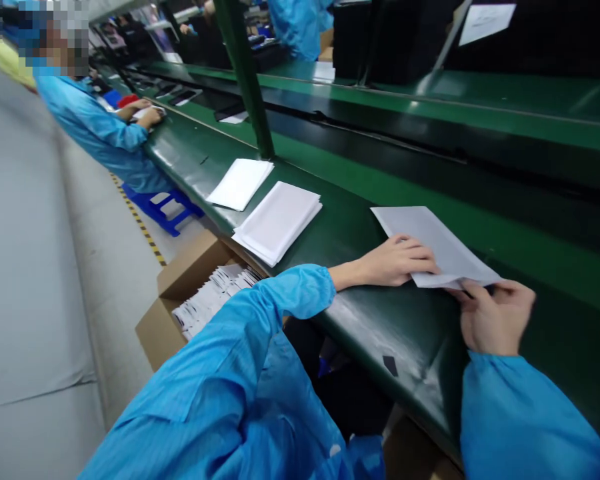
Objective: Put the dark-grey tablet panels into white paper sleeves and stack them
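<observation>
A flat white envelope-like paper sleeve (430,233) lies at an angle on the green bench, its near edge slightly raised and bent. My left hand (403,260) holds it by its near left part, fingers curled over the top; the thumb is hidden. At the near right corner, my right hand (495,310) pinches the edge between thumb and fingers. To the left of my hands rest two stacks of similar white sleeves, a nearer stack (280,220) and a farther stack (243,181).
An open cardboard box (180,283) packed with white papers stands below the bench edge at left. A green post (245,80) rises behind the stacks. Farther along, a co-worker in blue (95,127) sits by a blue stool (167,210). A small dark patch (391,365) marks the bench's near edge.
</observation>
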`<state>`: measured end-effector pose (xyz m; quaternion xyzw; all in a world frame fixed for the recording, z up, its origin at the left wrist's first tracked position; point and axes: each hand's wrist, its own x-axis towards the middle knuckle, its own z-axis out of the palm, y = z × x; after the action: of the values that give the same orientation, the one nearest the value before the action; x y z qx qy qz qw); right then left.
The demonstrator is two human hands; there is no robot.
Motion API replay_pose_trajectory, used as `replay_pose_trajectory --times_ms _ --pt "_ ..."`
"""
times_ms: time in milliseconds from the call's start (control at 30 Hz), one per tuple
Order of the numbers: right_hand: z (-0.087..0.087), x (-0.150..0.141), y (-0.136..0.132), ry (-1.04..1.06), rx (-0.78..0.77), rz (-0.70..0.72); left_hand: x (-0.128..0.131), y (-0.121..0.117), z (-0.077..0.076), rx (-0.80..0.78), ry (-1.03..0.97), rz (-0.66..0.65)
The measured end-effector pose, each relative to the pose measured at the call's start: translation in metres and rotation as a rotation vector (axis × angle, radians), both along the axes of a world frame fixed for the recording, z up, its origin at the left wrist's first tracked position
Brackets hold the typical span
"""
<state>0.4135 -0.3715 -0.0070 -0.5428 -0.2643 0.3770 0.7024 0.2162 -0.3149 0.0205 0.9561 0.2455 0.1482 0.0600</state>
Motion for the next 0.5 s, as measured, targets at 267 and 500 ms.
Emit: replay_pose_trajectory --times_ms 267,500 --pt "0.001 0.002 0.000 -0.337 -0.126 -0.110 -0.006 -0.008 0.023 -0.016 0.093 0.148" --pt "0.009 -0.010 -0.007 -0.295 -0.093 -0.003 -0.015 -0.002 0.004 0.088 -0.066 0.347"
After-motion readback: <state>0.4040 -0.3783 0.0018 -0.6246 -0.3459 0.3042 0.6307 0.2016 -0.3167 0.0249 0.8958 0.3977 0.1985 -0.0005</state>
